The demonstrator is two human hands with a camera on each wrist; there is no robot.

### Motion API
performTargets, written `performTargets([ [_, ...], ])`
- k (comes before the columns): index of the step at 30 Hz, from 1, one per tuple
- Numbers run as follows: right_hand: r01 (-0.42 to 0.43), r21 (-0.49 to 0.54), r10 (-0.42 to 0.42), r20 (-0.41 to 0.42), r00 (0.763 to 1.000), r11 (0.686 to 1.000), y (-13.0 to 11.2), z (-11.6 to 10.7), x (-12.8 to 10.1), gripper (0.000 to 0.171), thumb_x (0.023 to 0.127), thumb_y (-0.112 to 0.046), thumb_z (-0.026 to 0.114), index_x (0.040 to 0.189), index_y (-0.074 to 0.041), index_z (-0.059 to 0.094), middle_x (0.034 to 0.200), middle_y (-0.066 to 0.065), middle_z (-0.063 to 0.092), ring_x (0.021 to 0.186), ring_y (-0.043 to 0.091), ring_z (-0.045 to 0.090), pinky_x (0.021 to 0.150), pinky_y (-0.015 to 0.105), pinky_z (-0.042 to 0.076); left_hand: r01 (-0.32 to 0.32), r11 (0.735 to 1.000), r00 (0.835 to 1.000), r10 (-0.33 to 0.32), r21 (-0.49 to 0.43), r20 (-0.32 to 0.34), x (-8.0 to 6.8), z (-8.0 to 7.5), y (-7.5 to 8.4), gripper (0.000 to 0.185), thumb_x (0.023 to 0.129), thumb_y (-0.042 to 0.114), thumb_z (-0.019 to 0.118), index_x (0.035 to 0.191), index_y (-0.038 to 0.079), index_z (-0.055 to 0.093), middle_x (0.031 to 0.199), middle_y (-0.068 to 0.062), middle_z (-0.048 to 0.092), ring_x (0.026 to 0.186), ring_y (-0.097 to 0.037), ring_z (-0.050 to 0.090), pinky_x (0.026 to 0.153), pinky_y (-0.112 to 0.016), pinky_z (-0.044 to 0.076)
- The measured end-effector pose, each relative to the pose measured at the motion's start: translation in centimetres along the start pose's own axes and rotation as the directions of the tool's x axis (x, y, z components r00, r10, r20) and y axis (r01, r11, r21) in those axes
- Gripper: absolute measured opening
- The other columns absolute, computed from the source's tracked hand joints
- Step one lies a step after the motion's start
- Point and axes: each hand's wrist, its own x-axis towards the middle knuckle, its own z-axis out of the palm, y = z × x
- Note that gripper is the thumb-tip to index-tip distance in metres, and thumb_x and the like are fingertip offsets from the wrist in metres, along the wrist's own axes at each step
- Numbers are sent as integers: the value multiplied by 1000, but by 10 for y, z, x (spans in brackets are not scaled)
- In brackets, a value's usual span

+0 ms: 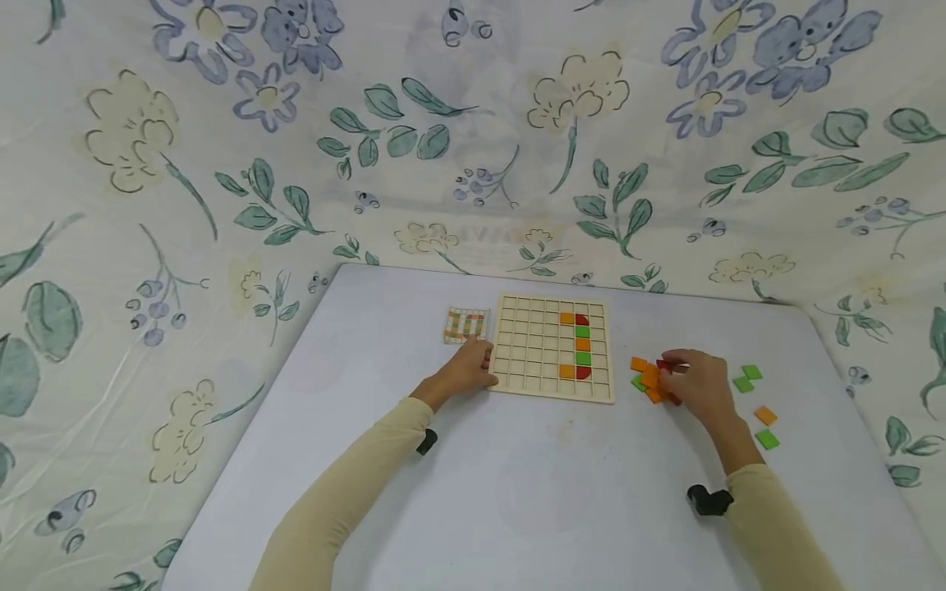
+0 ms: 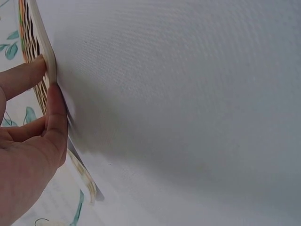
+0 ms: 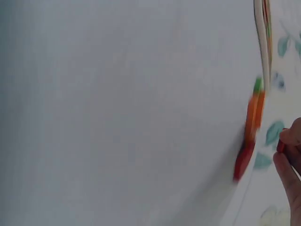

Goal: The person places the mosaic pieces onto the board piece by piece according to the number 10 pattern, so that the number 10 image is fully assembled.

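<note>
A wooden grid board (image 1: 528, 349) lies on the white table. Toward its right side sit orange, green and rounded red tiles, several of them in a column with an orange tile (image 1: 567, 318) beside the top and another beside the bottom. My left hand (image 1: 467, 368) grips the board's left edge, thumb and fingers at the rim (image 2: 51, 63) in the left wrist view. Right of the board, my right hand (image 1: 698, 387) pinches a small red tile (image 3: 281, 145) over a loose pile of orange, green and red tiles (image 1: 650, 377), partly hiding the pile.
A checkered patterned card (image 1: 466, 323) lies just left of the board. Loose green tiles (image 1: 750, 372) and an orange tile (image 1: 765, 415) are scattered at the right of the table (image 1: 562, 501). Floral cloth (image 1: 473, 164) hangs behind it.
</note>
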Motion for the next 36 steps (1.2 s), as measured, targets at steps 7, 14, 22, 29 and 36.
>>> performTargets([
  [7,122,38,-123,26,992,992,-49,44,12,29,83,-5,75,109,5,69,105,19,68,93,31,64,79,43,55,-22,1000,1000,22,-1,4,-1,-1,0,49,83,6,77,121,-7,51,104,-9,45,93,-19,45,79,-31,40],
  [14,226,70,-233,105,967,971,-84,80,17,24,82,-6,75,105,2,73,100,13,70,85,24,65,77,35,55,-55,998,998,55,31,-1,-2,-3,1,37,82,6,78,107,-5,53,98,-8,43,87,-18,44,75,-30,39],
  [22,317,40,-320,125,939,948,-103,105,15,24,81,-8,75,103,1,74,97,11,71,83,21,61,76,33,54,-52,998,999,52,46,-6,-3,-2,2,34,82,6,79,103,-3,54,96,-7,44,88,-19,44,75,-30,38],
  [29,343,-18,-338,139,931,939,-112,111,18,22,81,-9,77,100,1,76,92,10,71,78,20,61,72,30,54,-50,998,999,50,40,-8,-3,-2,1,31,82,6,79,95,0,52,94,-7,45,100,-25,46,78,-34,38],
  [36,303,-69,-288,176,941,950,-114,112,21,20,81,-8,76,98,1,76,92,10,71,79,21,60,73,31,54,-34,998,999,34,47,-4,-4,-2,1,38,83,8,78,109,-3,53,103,-8,45,106,-25,46,85,-36,39],
])
